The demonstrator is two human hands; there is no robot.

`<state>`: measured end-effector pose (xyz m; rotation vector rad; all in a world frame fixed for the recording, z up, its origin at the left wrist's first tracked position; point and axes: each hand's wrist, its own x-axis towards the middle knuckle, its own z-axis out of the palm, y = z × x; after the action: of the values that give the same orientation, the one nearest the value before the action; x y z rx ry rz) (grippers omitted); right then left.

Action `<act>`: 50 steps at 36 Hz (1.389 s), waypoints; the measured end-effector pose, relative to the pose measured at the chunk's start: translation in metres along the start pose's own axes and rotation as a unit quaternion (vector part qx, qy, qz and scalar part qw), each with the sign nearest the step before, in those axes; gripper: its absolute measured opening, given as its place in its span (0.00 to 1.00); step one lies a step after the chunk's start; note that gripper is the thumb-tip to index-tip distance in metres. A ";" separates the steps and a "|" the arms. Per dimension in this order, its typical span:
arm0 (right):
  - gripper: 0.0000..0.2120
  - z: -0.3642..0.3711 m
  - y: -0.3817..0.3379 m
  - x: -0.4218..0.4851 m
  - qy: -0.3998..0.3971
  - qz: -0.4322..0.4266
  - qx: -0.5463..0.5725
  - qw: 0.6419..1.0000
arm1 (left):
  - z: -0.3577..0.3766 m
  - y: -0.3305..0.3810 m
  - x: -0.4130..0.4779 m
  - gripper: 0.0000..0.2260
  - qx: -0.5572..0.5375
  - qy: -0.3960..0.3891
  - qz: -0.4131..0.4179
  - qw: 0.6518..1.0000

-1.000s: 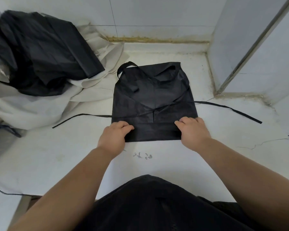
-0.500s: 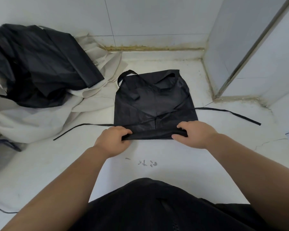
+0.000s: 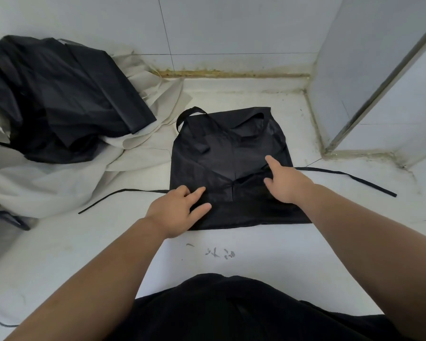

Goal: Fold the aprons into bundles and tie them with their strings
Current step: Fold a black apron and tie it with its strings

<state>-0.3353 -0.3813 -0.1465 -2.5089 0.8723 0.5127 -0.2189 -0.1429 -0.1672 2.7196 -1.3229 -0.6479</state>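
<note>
Black pile: heaped on pale cloth, far left.
Left string: lies flat, running from the apron toward the cloth.
Left hand: fingers straight and spread, pressing the apron's near left corner.
Apron: black, folded square, flat on white counter, centre.
Right hand: fingers loose, uncurled, on the apron's right side.
Right string: lies flat, running right.

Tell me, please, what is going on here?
A person is flattening a black apron on the white counter. Both hands rest open on it: the left hand at its near left corner, the right hand nearer the middle. Its two strings trail loose to either side, not yet tied. More black cloth lies heaped far left.
</note>
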 end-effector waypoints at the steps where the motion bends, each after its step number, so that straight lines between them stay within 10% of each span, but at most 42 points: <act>1: 0.29 -0.001 0.000 0.005 0.007 0.003 -0.004 1.000 | 0.000 0.001 0.002 0.25 0.021 0.004 -0.003 1.000; 8: 0.09 0.001 -0.005 0.020 0.042 0.023 -0.074 0.996 | 0.006 0.004 0.011 0.20 0.098 0.026 -0.019 0.995; 14: 0.05 -0.004 -0.023 0.012 0.116 -0.152 0.151 0.970 | 0.008 0.001 0.014 0.18 0.091 0.046 -0.031 0.994; 21: 0.17 0.001 -0.007 0.003 0.201 -0.181 0.093 0.958 | 0.008 0.001 0.016 0.16 0.087 0.074 -0.060 0.992; 27: 0.17 0.001 0.025 -0.002 0.032 -0.050 0.013 0.998 | 0.004 0.002 0.020 0.13 -0.045 0.107 -0.146 0.983; 35: 0.14 0.005 0.037 -0.003 0.113 0.022 -0.174 0.978 | -0.007 0.003 0.031 0.13 -0.046 0.126 -0.186 0.973; 44: 0.19 0.000 0.041 -0.011 0.073 0.173 -0.100 0.977 | 0.000 0.001 0.027 0.13 -0.037 0.121 -0.176 0.976; 50: 0.15 0.003 0.021 -0.027 0.186 -0.053 0.030 0.981 | 0.008 -0.003 0.020 0.19 -0.071 0.128 -0.156 0.977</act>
<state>-0.3698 -0.3810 -0.1422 -2.6209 0.8601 -0.0215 -0.2089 -0.1548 -0.1820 2.7967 -0.7717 -0.3720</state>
